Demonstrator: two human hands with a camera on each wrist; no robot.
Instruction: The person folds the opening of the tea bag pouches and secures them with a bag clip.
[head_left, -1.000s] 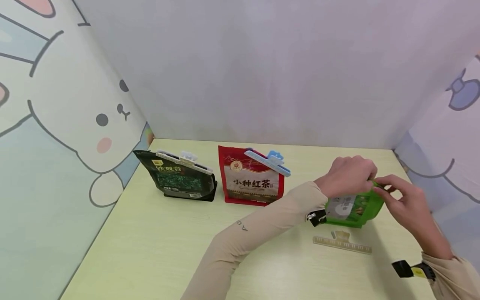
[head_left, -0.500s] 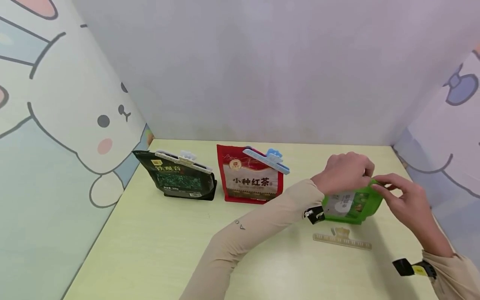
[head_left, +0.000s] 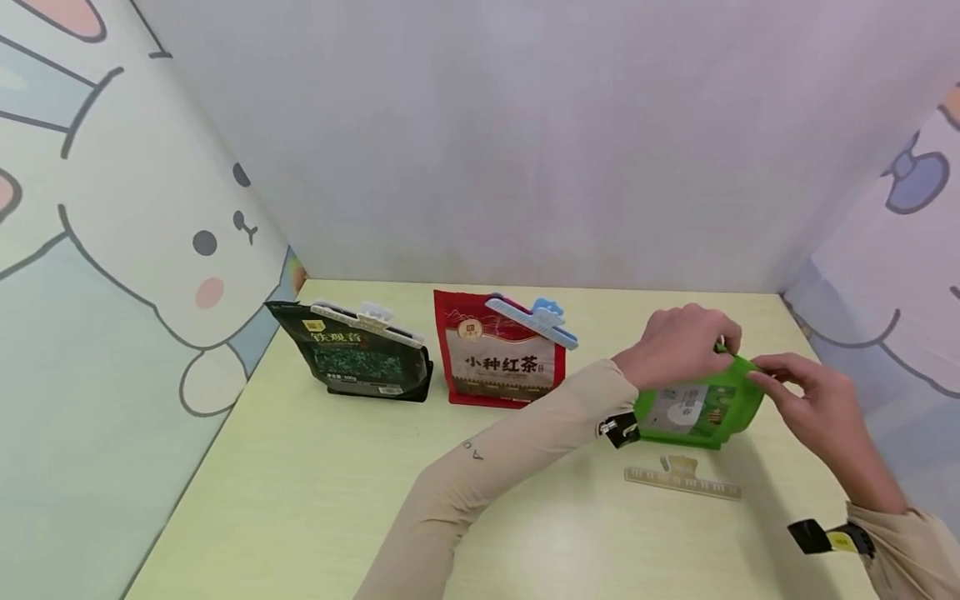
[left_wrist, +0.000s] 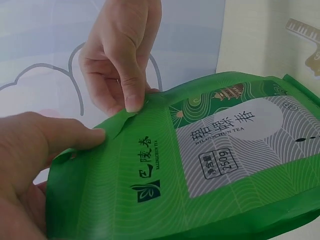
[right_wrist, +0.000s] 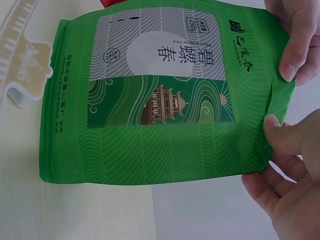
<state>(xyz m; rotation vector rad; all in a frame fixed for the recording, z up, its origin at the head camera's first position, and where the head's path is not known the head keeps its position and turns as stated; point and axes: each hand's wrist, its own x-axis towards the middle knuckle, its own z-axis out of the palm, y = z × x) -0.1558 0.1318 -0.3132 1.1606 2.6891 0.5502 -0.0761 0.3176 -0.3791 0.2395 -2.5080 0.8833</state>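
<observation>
A green tea bag point(head_left: 686, 411) stands at the right of the table. My left hand point(head_left: 681, 343) reaches across and pinches its top edge, covering part of the bag in the head view. At the edge's right end my right hand point(head_left: 813, 396) pinches between thumb and fingers. Close up, my left thumb point(left_wrist: 75, 134) presses the green film from the front. The right wrist view shows the top edge folded over under my right thumb point(right_wrist: 282, 136). In front of the bag lies a beige clip point(head_left: 682, 481), touched by neither hand.
To the left stand a red tea bag point(head_left: 504, 358) with a blue clip point(head_left: 534, 321) and a black tea bag point(head_left: 356, 358) with a white clip point(head_left: 371, 323) on their tops. A pale wall point(head_left: 495, 150) rises behind the table.
My left hand has shifted a little to the left along the bag's top, so more green edge shows between the hands. My right hand has stayed nearly in place.
</observation>
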